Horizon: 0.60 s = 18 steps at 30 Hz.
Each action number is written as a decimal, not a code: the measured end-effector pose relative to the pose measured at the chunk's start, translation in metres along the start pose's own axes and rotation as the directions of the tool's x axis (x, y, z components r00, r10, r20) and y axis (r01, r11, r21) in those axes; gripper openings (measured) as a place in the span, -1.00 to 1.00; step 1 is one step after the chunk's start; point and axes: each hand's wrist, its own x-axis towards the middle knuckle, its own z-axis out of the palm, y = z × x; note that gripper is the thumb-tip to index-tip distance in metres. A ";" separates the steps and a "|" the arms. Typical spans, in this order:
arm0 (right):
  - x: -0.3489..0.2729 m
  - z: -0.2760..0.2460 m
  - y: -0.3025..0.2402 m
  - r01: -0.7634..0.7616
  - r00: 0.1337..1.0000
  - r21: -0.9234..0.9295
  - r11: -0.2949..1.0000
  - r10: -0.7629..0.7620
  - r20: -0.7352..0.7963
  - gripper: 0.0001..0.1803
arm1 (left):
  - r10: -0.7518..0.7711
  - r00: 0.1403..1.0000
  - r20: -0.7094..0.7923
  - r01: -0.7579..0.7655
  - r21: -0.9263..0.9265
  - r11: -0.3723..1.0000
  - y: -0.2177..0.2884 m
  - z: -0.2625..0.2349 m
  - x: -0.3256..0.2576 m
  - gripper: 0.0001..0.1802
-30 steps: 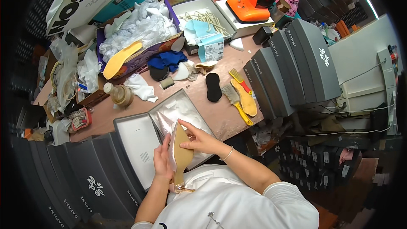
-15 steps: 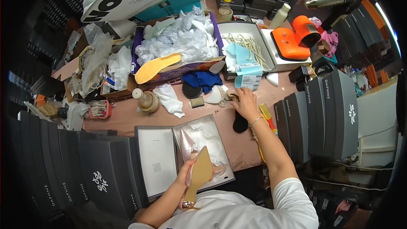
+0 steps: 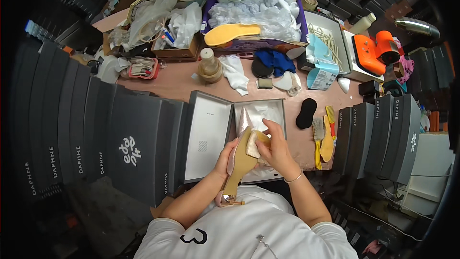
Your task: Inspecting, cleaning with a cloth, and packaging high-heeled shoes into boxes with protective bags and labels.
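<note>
Over a cluttered workbench point(image 3: 182, 84), left hand point(image 3: 224, 160) grips a heeled shoe point(image 3: 239, 160); right hand point(image 3: 275, 148) fingers pinch a cloth point(image 3: 254, 145).

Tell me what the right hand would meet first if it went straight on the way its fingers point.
Probably the high-heeled shoe: the right hand points left, pressing a pale cloth to its sole, with the left hand behind.

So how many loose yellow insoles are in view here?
2. One yellow insole lies on the white paper in the purple box at the far side; another yellow insole lies on the table right of the open grey shoebox. Clutter may hide others.
</note>
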 end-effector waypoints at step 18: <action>0.206 0.025 -0.049 0.501 0.826 -0.342 0.795 -0.557 -0.086 -0.61 | 0.125 0.992 0.020 -0.123 -0.078 0.989 0.018 -0.061 -0.044 -0.39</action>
